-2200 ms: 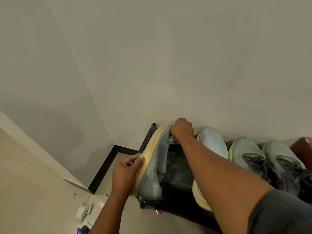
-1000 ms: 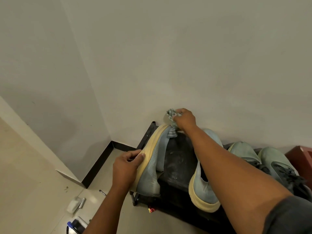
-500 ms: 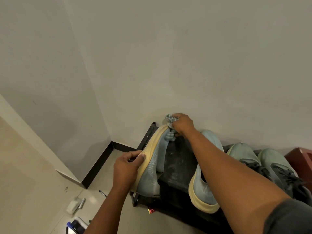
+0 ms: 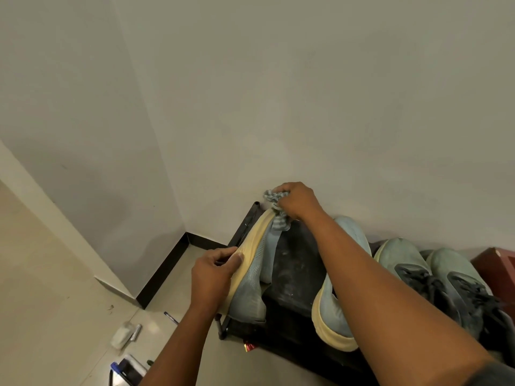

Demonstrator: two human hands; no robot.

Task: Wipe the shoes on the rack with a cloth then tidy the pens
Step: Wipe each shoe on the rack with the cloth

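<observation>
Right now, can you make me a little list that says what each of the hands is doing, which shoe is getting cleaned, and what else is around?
left hand: left hand grips the yellow sole edge of the tipped blue shoe
right hand: right hand holds the striped cloth at the shoe's far end
shoe being wiped: tipped blue shoe, on its side on the black rack
other shoes: second blue shoe, pair of green shoes
on the floor: a pen, other small items too unclear to name
</observation>
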